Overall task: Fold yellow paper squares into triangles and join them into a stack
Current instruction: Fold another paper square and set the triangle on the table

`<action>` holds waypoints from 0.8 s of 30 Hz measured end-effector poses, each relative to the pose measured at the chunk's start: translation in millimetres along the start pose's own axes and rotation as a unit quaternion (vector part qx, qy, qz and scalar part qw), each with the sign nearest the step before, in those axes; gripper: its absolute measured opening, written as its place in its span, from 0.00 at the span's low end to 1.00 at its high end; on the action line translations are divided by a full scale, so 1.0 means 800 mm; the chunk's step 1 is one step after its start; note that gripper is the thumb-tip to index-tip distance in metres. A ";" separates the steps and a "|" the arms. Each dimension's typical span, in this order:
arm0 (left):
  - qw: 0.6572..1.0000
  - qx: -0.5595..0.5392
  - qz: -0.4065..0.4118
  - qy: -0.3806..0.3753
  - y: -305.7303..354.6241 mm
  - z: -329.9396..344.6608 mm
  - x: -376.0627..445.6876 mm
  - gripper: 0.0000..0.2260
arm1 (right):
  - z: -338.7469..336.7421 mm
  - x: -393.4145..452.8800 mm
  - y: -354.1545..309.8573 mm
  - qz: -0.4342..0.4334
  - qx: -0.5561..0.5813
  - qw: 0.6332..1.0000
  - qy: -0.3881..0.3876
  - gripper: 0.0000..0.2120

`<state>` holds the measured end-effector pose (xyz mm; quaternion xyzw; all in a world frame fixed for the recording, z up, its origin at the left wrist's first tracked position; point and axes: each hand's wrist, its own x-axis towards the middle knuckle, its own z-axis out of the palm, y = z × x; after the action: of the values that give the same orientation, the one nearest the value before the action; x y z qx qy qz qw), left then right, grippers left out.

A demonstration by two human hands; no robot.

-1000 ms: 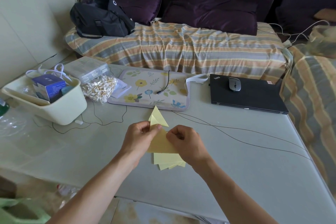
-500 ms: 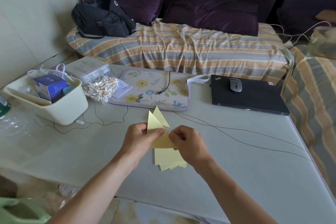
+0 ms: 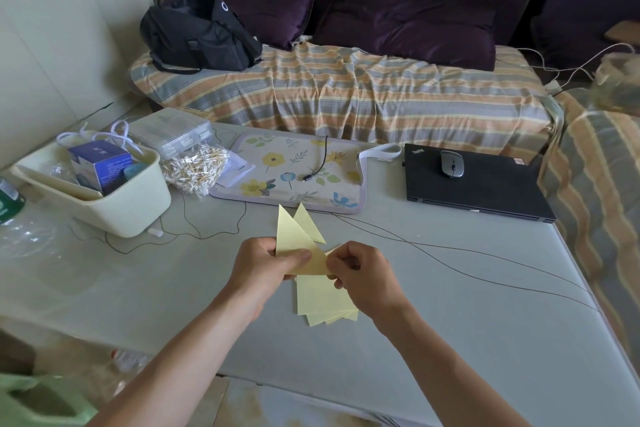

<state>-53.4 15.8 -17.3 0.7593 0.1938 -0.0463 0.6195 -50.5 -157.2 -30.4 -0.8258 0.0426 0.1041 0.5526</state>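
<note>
Head camera is looking down at a grey table [image 3: 485, 340] where a person is working yellow paper: the left hand [image 3: 266, 262] is pinching a folded triangle [image 3: 289, 234] between thumb and curled fingers, holding it raised off the tabletop, apparently so that both faces stay reachable, while the right hand [image 3: 363, 272] is gripping the lower right corner of a darker-looking folded piece [image 3: 317, 265], its fingers curled tight around the edge. A second triangle [image 3: 309, 222] is poking up just behind the first, and the two seem to be nesting together, though whether one is actually tucked inside the other cannot be told from this angle. Both hands are meeting close together over the work, which suggests the person is lining up or sliding the pieces into one another. Directly beneath the hands, a small fanned pile of unfolded squares [image 3: 323, 302] is lying flat on the table, probably kept there so the next sheet is within easy reach. Judging by that pile, the job is looking only partly done. Further back, a floral mat [image 3: 298, 173], a closed laptop [image 3: 478, 187] with a mouse [image 3: 451, 164] on its lid, a cream bin [image 3: 114, 204] and a bag of cotton swabs [image 3: 197, 168] are sitting well apart from the folding, with thin cables [image 3: 450, 263] trailing across the tabletop
</note>
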 end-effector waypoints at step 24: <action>0.991 0.049 -0.122 -0.023 -0.043 -0.008 0.013 0.07 | 0.030 0.072 0.027 0.125 0.051 0.984 0.116 0.08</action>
<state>-56.6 29.5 -51.2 0.7581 0.2676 -0.1485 0.5758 -1.0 -140.6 -71.1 -0.7914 0.2144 0.0732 0.5678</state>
